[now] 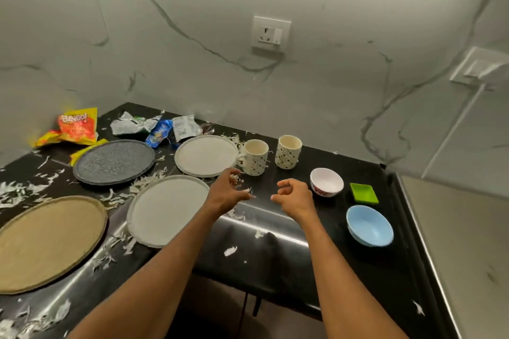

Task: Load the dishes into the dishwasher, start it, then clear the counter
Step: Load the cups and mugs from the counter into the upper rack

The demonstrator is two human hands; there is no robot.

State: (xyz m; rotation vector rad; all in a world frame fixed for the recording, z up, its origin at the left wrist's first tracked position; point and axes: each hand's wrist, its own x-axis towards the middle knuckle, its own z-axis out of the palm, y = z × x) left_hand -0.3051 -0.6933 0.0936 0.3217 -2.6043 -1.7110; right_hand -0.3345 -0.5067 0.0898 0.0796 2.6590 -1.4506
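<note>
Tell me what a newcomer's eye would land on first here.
Two bare arms reach in from below, the left hand and right hand hovering loosely curled over the black counter. Its left half holds a big tan plate, a dark speckled plate, a near grey plate and a far grey plate amid scattered white shreds. A bright red-and-yellow snack packet lies at the back left corner.

On your black bench (pixel 316 270): tan plate (pixel 46 242) near left, speckled dark-grey plate (pixel 113 161) beyond; near grey plate (pixel 165 209) and far grey plate (pixel 206 155), both pale. The left mug (pixel 255 158) and right mug (pixel 288 153) are cream with a dark dotted lattice. At right you have a red-printed white bowl (pixel 327 181), a green dish (pixel 364 193) and a light-blue bowl (pixel 369 224).
</note>
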